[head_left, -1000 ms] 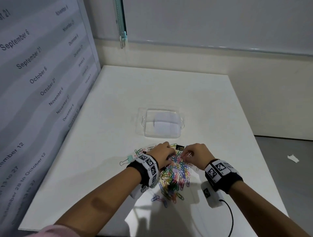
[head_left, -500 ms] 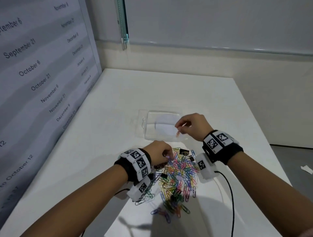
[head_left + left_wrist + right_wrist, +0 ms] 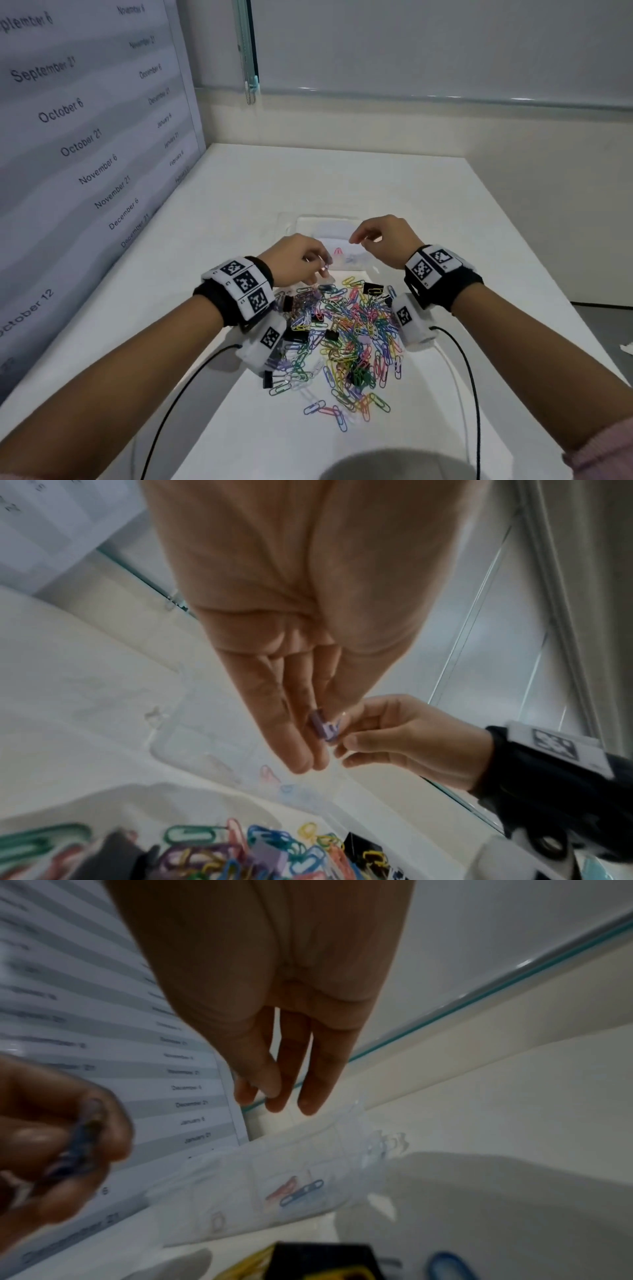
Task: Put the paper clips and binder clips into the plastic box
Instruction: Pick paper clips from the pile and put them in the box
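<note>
A small lilac binder clip (image 3: 323, 727) is pinched between the thumb and fingertips of the left hand (image 3: 298, 258), which is held at the near left edge of the clear plastic box (image 3: 291, 224). From that grip the box lies directly ahead and slightly to the right, so only a short forward carry seems needed before release. The right hand (image 3: 383, 240) is poised over the box interior with fingers loosely extended and nothing seen in them; a pink and a blue paper clip (image 3: 301, 1188) are already lying inside. The heap of paper clips and binder clips (image 3: 346, 332) is spread on the table (image 3: 342, 178) just behind both wrists.
</note>
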Available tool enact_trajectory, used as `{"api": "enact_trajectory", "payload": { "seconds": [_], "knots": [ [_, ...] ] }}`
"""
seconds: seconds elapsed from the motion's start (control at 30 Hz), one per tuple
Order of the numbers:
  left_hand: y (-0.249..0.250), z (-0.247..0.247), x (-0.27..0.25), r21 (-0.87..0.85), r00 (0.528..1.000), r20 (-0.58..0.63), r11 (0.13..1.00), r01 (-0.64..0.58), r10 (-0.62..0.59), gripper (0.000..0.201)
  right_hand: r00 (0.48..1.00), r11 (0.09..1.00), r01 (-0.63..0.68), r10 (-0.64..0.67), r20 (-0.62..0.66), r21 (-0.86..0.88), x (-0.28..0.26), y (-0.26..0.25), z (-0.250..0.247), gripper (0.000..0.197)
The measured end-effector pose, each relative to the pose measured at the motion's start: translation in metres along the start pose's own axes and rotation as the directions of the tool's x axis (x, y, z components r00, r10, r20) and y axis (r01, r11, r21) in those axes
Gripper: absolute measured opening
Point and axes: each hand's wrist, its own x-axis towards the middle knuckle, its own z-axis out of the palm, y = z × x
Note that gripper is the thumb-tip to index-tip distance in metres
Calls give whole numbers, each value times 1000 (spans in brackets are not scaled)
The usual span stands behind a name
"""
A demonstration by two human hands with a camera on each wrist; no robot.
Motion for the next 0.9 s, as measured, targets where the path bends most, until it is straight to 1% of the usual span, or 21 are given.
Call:
{"api": "enact_trajectory", "payload": {
  "seconds": [0.07, 0.13, 0.2, 0.27, 0.33, 0.4, 0.47, 0.53, 0.6, 0.7, 0.73, 0.8, 0.83, 0.9],
  "knots": [
    [-2, 0, -6, -8, 1000, -22, 1000, 16, -16, 19, 999, 999, 34, -35, -12, -19, -15, -4, -3, 20],
    [-6, 0, -12, -7, 998, -34, 999, 51, -51, 25, 997, 997, 67, -66, 34, -46, -29, -9, -6, 17],
    [-8, 1, -17, 20, 996, -26, 996, 84, -84, 33, 987, 993, 91, -80, 143, -72, -40, -15, -5, 14],
    [-10, 2, -22, 71, 994, 12, 992, 105, -107, 44, 960, 982, 118, -75, 271, -149, -48, -22, -2, 15],
    [-10, 4, -25, 98, 991, 59, 988, 116, -122, 49, 932, 961, 145, -53, 359, -236, -51, -27, 4, 30],
    [-9, 6, -29, 103, 990, 72, 988, 117, -124, 41, 916, 947, 148, -22, 401, -286, -54, -32, 11, 49],
    [-6, 8, -32, 137, 992, 54, 985, 109, -118, 30, 898, 935, 149, 9, 441, -322, -56, -35, 17, 66],
    [-3, 8, -35, 232, 993, 32, 968, 100, -110, 25, 880, 924, 148, 40, 474, -353, -59, -37, 22, 72],
    [-3, 7, -37, 374, 993, 7, 921, 107, -119, 27, 881, 924, 142, 44, 470, -354, -62, -37, 25, 64],
    [-8, 5, -40, 517, 987, -35, 843, 150, -154, 28, 902, 944, 131, 14, 431, -304, -67, -35, 24, 36],
    [-9, 4, -41, 542, 985, -53, 824, 166, -164, 27, 911, 951, 128, -1, 412, -282, -68, -33, 23, 28],
    [-9, 6, -41, 558, 985, -90, 812, 174, -150, 27, 927, 962, 116, -15, 375, -248, -70, -31, 19, 17],
    [-7, 9, -41, 553, 987, -101, 818, 158, -122, 27, 934, 966, 110, -19, 358, -236, -71, -32, 16, 14],
    [1, 16, -40, 539, 995, -81, 838, 87, -51, 28, 949, 975, 89, -20, 314, -205, -71, -31, 10, 11]
  ]
}}
